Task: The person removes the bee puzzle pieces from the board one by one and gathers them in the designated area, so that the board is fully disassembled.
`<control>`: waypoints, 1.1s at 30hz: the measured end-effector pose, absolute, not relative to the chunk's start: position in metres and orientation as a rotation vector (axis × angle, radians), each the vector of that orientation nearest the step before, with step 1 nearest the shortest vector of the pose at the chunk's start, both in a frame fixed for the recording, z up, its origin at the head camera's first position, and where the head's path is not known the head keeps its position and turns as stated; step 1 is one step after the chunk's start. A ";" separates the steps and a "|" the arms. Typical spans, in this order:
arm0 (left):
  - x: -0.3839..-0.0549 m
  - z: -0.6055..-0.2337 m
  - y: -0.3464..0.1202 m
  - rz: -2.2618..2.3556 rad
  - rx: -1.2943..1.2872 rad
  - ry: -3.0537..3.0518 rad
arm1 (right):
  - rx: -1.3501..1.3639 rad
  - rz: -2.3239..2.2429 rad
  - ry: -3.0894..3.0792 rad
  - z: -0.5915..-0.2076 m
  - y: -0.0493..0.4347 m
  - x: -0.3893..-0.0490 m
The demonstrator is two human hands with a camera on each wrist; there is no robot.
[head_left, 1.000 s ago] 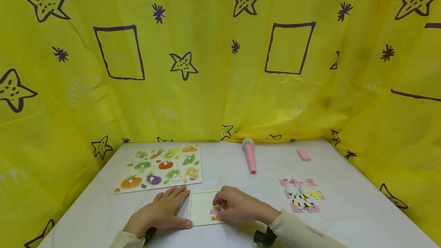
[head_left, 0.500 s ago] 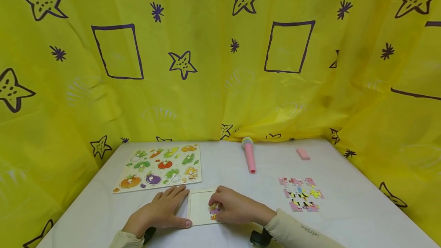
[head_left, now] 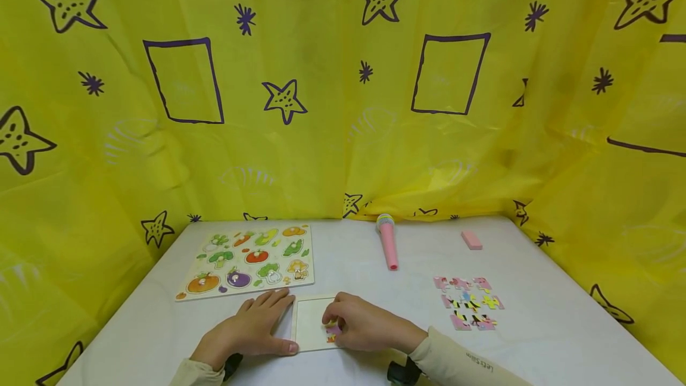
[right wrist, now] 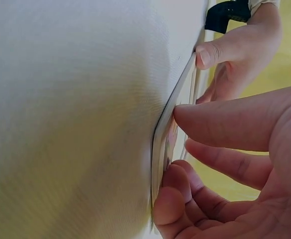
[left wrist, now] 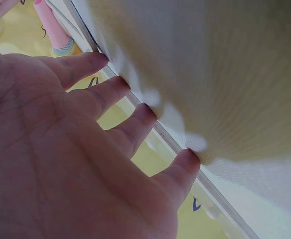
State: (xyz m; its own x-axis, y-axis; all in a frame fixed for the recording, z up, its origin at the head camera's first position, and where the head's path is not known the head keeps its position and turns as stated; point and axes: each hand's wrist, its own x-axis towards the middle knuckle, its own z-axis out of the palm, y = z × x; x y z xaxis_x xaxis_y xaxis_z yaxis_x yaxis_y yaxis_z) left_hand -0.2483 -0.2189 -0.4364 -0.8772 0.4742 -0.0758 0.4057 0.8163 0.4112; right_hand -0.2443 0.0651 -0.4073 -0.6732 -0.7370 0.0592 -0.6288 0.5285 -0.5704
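A pale wooden puzzle tray with a raised border lies on the table in front of me. My left hand is spread flat at its left side, thumb on the near left corner. In the left wrist view the straight fingertips rest in a row on the table surface. Curled over the right part of the tray, my right hand pinches a pink and orange jigsaw piece low against the tray floor. The fingers partly hide the piece. From the right wrist view, thumb and fingers bend down at the tray's edge.
Loose jigsaw pieces lie in rows to the right. A vegetable peg puzzle board is at the back left. Farther back are a pink toy microphone and a pink block, with a yellow curtain behind the table.
My right hand has slid slightly left over the tray, and the jigsaw piece under its fingers has shifted a little left too. The left hand stays in place.
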 end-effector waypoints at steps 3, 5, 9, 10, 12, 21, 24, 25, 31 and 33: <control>-0.248 -0.436 -0.219 0.579 0.685 2.824 | -1.148 -0.860 2.575 -0.407 0.065 -0.244; -0.248 -0.437 -0.219 0.580 0.681 2.822 | -1.134 -0.869 2.571 -0.407 0.064 -0.245; -0.248 -0.437 -0.219 0.586 0.679 2.819 | -1.113 -0.878 2.565 -0.409 0.063 -0.245; -0.248 -0.437 -0.218 0.586 0.680 2.820 | -1.114 -0.880 2.566 -0.409 0.063 -0.246; -0.248 -0.437 -0.219 0.585 0.681 2.820 | -1.121 -0.886 2.567 -0.409 0.063 -0.246; -0.248 -0.436 -0.219 0.577 0.673 2.824 | -1.119 -0.819 2.641 -0.408 0.064 -0.244; -0.248 -0.435 -0.218 0.575 0.670 2.827 | -1.129 -0.817 2.629 -0.408 0.064 -0.244; -0.248 -0.435 -0.218 0.575 0.670 2.827 | -1.135 -0.818 2.624 -0.409 0.064 -0.244; -0.248 -0.435 -0.218 0.573 0.670 2.827 | -1.161 -0.806 2.622 -0.410 0.064 -0.246; -0.248 -0.435 -0.218 0.574 0.673 2.827 | -1.163 -0.803 2.628 -0.410 0.065 -0.246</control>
State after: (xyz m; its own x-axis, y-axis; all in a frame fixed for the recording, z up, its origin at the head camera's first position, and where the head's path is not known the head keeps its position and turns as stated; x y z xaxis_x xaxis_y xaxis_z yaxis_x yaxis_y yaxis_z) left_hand -0.2477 -0.2177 -0.4352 -0.8817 0.4645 -0.0829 0.3954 0.8233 0.4072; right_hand -0.2456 0.0648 -0.4103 -0.6855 -0.7247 0.0701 -0.6401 0.5540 -0.5322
